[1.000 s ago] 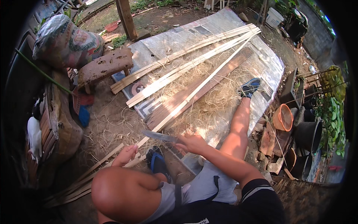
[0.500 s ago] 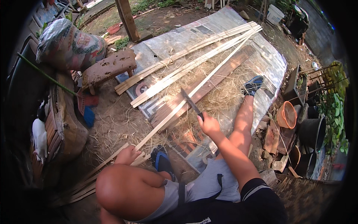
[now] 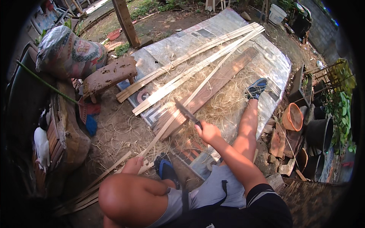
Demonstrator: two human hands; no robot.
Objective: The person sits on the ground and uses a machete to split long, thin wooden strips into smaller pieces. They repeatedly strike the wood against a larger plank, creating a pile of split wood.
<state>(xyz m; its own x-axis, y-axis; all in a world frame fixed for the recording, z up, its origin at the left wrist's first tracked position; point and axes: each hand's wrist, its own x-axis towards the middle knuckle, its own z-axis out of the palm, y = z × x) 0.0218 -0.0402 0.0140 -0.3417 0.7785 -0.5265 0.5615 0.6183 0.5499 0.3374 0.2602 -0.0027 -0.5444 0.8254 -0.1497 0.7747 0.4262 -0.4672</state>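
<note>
My left hand (image 3: 133,165), beside my bent knee, is closed around the near end of a long, thin pale strip of wood or bamboo (image 3: 158,136). That strip slants away from me over a brown plank (image 3: 225,77). In my right hand (image 3: 209,132) is a knife (image 3: 187,113), gripped by its dark handle. Its blade lies across the strip above the plank, pointing to the far left. Whether the edge bites into the strip cannot be made out. Curly shavings (image 3: 222,102) cover the sheet around the plank.
More pale strips (image 3: 171,86) lie on a printed sheet (image 3: 266,57) left of the plank; others (image 3: 108,173) rest by my left hand. A brown bench (image 3: 110,72) and full sack (image 3: 72,49) stand left, near a white cat (image 3: 41,146). An orange bucket (image 3: 292,117) sits right.
My right hand and the knife have come nearer to me and slightly left along the strip. My left hand has dropped a little, still holding the strip's end.
</note>
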